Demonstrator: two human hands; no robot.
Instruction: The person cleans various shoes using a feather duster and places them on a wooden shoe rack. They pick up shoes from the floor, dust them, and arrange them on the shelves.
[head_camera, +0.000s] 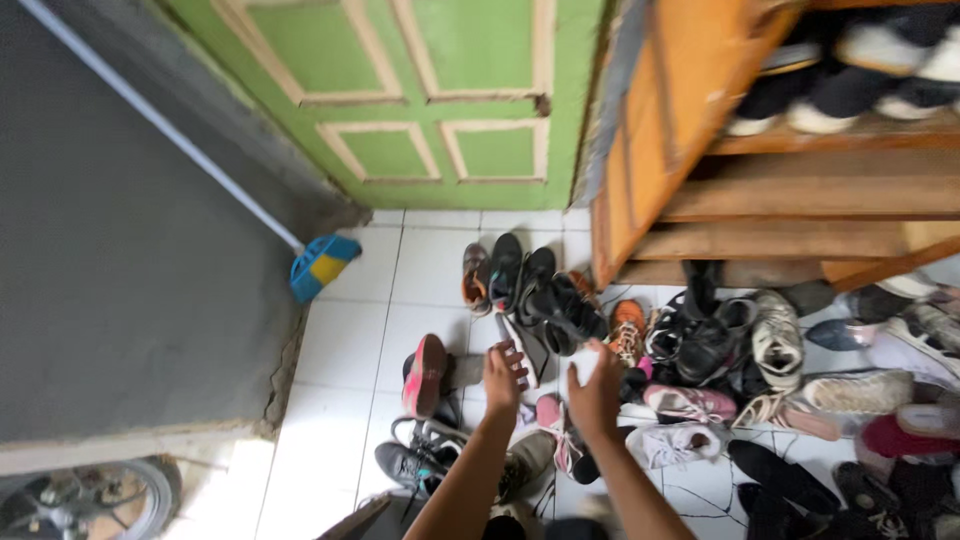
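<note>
I look down at a heap of shoes on a white tiled floor. My left hand reaches into the heap with fingers spread, touching a black-and-white shoe. My right hand is beside it, fingers curled over a white shoe part; whether it grips it I cannot tell. A pink-soled shoe lies left of my left hand. Black shoes and an orange shoe lie just beyond my hands. Pink and white sneakers lie to the right.
A wooden shoe rack stands at the right, with shoes on its top shelf. A green door is ahead. A blue broom leans on the grey wall. A wheel shows at the bottom left.
</note>
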